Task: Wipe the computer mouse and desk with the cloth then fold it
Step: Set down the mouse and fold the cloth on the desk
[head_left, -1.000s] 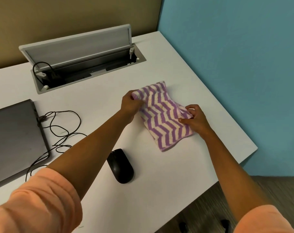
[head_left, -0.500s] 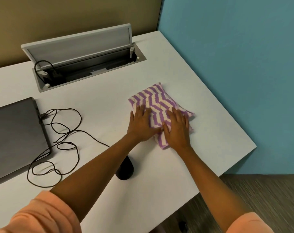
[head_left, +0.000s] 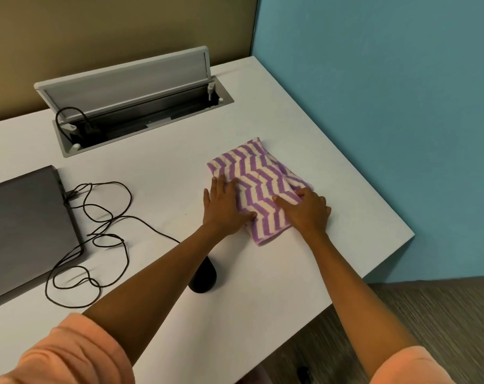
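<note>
Nubby terry cloth [head_left: 259, 187] on a smooth matt desk [head_left: 180, 162].

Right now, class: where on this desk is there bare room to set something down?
Bare desk between cable box and cloth; also the near edge below the mouse. Crowded: cord beside laptop.

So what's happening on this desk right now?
A person presses both hands flat on a folded purple-and-white cloth lying on the white desk. The left hand covers its near-left edge, the right hand its right side. The black mouse sits partly hidden under the left forearm, and a closed laptop lies at the left.
</note>
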The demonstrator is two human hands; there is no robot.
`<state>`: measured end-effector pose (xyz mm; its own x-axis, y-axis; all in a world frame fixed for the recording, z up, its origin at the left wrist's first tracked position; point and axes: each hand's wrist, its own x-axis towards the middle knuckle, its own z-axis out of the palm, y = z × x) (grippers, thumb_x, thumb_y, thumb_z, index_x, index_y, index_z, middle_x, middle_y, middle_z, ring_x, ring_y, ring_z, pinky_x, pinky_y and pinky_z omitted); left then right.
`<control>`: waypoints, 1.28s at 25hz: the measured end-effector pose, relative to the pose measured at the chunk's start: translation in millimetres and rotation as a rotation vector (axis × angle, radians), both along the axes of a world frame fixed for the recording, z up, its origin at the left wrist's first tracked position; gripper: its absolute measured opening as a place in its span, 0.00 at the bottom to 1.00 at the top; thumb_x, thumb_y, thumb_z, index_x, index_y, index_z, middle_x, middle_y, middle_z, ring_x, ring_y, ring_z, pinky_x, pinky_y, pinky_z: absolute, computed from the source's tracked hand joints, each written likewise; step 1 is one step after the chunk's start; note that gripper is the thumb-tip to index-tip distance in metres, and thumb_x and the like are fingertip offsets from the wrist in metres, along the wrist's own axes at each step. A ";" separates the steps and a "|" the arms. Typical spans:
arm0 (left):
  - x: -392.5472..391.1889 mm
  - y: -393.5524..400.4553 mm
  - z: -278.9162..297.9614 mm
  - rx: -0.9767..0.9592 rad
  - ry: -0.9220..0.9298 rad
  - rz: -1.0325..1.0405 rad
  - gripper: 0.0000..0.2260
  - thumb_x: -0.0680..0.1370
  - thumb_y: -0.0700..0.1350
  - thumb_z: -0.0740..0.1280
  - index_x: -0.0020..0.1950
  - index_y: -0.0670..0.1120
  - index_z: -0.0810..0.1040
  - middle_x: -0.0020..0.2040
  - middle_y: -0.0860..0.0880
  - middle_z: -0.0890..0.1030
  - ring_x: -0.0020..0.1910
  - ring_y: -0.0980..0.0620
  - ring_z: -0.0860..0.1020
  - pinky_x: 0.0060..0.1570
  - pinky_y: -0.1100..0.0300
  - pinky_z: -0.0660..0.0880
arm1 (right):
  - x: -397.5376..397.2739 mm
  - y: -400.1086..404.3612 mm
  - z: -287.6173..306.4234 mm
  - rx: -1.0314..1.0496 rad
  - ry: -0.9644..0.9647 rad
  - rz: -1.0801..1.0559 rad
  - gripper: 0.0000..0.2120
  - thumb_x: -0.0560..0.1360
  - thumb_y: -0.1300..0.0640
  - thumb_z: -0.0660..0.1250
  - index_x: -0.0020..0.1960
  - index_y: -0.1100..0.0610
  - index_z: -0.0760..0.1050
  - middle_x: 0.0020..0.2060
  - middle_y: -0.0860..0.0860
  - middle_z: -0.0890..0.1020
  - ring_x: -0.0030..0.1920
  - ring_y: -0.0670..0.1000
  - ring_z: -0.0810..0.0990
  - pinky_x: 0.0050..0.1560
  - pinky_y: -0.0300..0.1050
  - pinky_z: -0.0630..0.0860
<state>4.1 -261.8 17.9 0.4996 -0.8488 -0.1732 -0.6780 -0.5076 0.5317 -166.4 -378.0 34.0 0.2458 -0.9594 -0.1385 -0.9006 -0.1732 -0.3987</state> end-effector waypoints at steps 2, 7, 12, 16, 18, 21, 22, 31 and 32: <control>-4.8 3.0 0.7 -0.041 -0.028 0.065 0.45 0.70 0.67 0.71 0.79 0.50 0.55 0.80 0.47 0.56 0.79 0.43 0.56 0.77 0.45 0.53 | 0.5 -10.8 6.5 0.187 -0.070 0.004 0.36 0.68 0.32 0.67 0.64 0.57 0.73 0.62 0.55 0.79 0.59 0.58 0.78 0.62 0.56 0.75; -11.6 -2.4 10.4 -0.059 0.046 0.229 0.44 0.69 0.64 0.74 0.76 0.48 0.57 0.75 0.45 0.64 0.72 0.44 0.66 0.71 0.48 0.65 | 5.6 -22.2 22.5 0.234 -0.085 0.014 0.31 0.71 0.39 0.70 0.65 0.58 0.72 0.62 0.55 0.79 0.59 0.58 0.79 0.58 0.52 0.76; -9.4 -9.3 20.2 -0.108 0.314 0.378 0.40 0.72 0.60 0.74 0.74 0.45 0.59 0.72 0.44 0.67 0.69 0.44 0.69 0.68 0.50 0.70 | 19.3 -34.1 35.1 0.369 -0.232 -0.010 0.19 0.77 0.46 0.65 0.60 0.58 0.73 0.58 0.56 0.80 0.51 0.55 0.81 0.49 0.47 0.77; -7.6 -14.2 27.0 -0.200 0.440 0.449 0.35 0.74 0.57 0.73 0.73 0.44 0.60 0.71 0.43 0.68 0.68 0.43 0.70 0.67 0.49 0.72 | 33.4 -56.8 53.5 0.438 -0.447 0.033 0.11 0.75 0.51 0.67 0.55 0.54 0.71 0.53 0.54 0.79 0.44 0.49 0.79 0.36 0.40 0.74; -7.9 -13.9 28.1 -0.214 0.474 0.456 0.35 0.75 0.56 0.72 0.74 0.43 0.59 0.71 0.43 0.67 0.69 0.43 0.70 0.68 0.49 0.71 | 27.5 -68.4 51.5 0.443 -0.479 0.029 0.15 0.75 0.52 0.68 0.59 0.54 0.71 0.56 0.55 0.79 0.50 0.54 0.81 0.39 0.42 0.77; -9.1 -13.4 27.8 -0.160 0.535 0.487 0.35 0.76 0.57 0.71 0.74 0.44 0.58 0.73 0.44 0.66 0.69 0.43 0.70 0.66 0.50 0.71 | 10.7 -77.0 31.2 0.436 -0.208 0.027 0.26 0.75 0.49 0.70 0.68 0.59 0.69 0.64 0.59 0.77 0.59 0.60 0.79 0.56 0.52 0.76; -9.3 -13.6 28.2 -0.151 0.579 0.509 0.35 0.76 0.56 0.71 0.73 0.44 0.58 0.72 0.44 0.66 0.68 0.43 0.71 0.64 0.51 0.72 | 7.6 -78.8 24.6 0.407 -0.124 0.027 0.26 0.75 0.47 0.69 0.67 0.61 0.71 0.64 0.59 0.77 0.60 0.60 0.78 0.59 0.53 0.75; 16.3 -28.3 29.5 -0.181 0.899 0.724 0.22 0.75 0.47 0.75 0.64 0.41 0.73 0.58 0.43 0.80 0.54 0.44 0.81 0.58 0.49 0.79 | 2.5 -83.5 15.3 0.435 -0.009 0.084 0.28 0.71 0.38 0.69 0.58 0.60 0.75 0.58 0.58 0.81 0.55 0.58 0.80 0.55 0.49 0.76; 18.8 -29.0 28.2 -0.171 0.923 0.722 0.20 0.75 0.46 0.75 0.63 0.41 0.75 0.57 0.43 0.81 0.53 0.44 0.81 0.58 0.50 0.79 | 3.0 -83.3 16.1 0.440 0.011 0.041 0.31 0.69 0.35 0.68 0.58 0.61 0.75 0.57 0.58 0.81 0.54 0.58 0.81 0.56 0.50 0.77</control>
